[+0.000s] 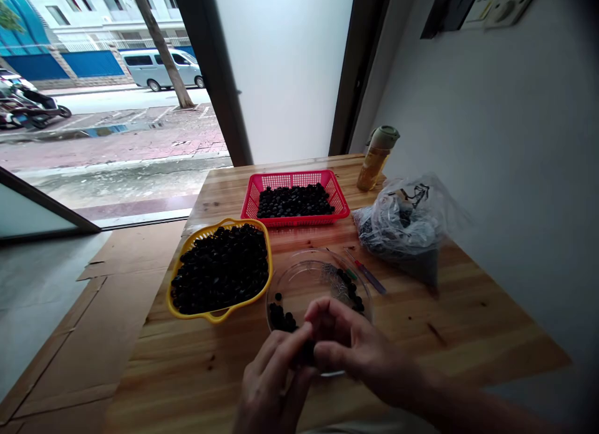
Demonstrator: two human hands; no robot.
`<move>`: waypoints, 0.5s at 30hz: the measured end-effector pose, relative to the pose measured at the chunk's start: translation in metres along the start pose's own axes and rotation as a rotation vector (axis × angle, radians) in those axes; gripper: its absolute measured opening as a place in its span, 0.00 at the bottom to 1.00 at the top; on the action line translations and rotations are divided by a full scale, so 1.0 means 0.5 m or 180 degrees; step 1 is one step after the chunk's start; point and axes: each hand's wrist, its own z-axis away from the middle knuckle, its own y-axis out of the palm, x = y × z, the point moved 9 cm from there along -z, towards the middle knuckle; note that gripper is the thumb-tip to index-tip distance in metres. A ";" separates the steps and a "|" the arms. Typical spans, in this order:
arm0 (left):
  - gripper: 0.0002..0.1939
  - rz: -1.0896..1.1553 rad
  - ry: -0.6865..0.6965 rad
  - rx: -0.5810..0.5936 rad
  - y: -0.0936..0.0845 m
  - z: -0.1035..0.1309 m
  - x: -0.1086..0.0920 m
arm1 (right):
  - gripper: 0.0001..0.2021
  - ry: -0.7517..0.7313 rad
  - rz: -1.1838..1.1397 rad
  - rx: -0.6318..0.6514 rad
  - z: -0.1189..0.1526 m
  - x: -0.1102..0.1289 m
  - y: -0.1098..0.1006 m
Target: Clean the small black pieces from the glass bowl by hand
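Observation:
My left hand (276, 378) and my right hand (355, 347) meet over the near edge of a clear round tray (299, 272). Between the fingertips of my left hand is a small black round piece (306, 353), mostly covered by the fingers. The fingers of my right hand curl in a pinch against it; whether they grip the same piece or another one is hidden. In the tray lie black round pieces (283, 318) at the left, more black pieces (350, 290) at the right, and a heap of thin metal pins (334, 281).
A yellow basket (269, 259) heaped with black pieces stands left of the tray. Behind is a red basket (344, 200) with more. To the right are a screwdriver (372, 279), a filled plastic bag (402, 234) and a bottle (377, 156). The wooden table (468, 334) borders a wall.

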 end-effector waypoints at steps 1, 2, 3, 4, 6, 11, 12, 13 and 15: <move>0.26 -0.0068 -0.0130 -0.0127 -0.014 0.001 0.009 | 0.21 -0.0167 0.0291 -0.0049 -0.014 0.033 -0.011; 0.27 -0.0165 -0.0257 -0.0261 -0.031 0.001 0.018 | 0.18 -0.0497 0.0725 -0.0187 -0.033 0.081 -0.029; 0.27 -0.0289 -0.0353 -0.0379 -0.051 -0.001 0.025 | 0.16 -0.0945 0.1239 -0.0445 -0.057 0.142 -0.051; 0.23 -0.0438 -0.0388 -0.0479 -0.071 -0.004 0.029 | 0.14 -0.1384 0.1781 -0.0760 -0.083 0.205 -0.074; 0.15 -0.0736 -0.0310 -0.0580 -0.105 -0.015 0.028 | 0.09 -0.1804 0.2878 -0.1565 -0.147 0.308 -0.125; 0.12 -0.1104 0.0147 -0.0527 -0.137 -0.040 0.011 | 0.09 -0.1654 0.3598 -0.1808 -0.282 0.381 -0.175; 0.12 -0.1149 0.0205 -0.0511 -0.138 -0.041 0.010 | 0.09 -0.1635 0.3748 -0.1697 -0.280 0.367 -0.161; 0.12 -0.1181 0.0237 -0.0497 -0.139 -0.042 0.010 | 0.08 -0.1610 0.3900 -0.1519 -0.270 0.342 -0.140; 0.12 -0.1192 0.0244 -0.0454 -0.139 -0.045 0.013 | 0.05 -0.1454 0.4202 -0.0901 -0.240 0.262 -0.083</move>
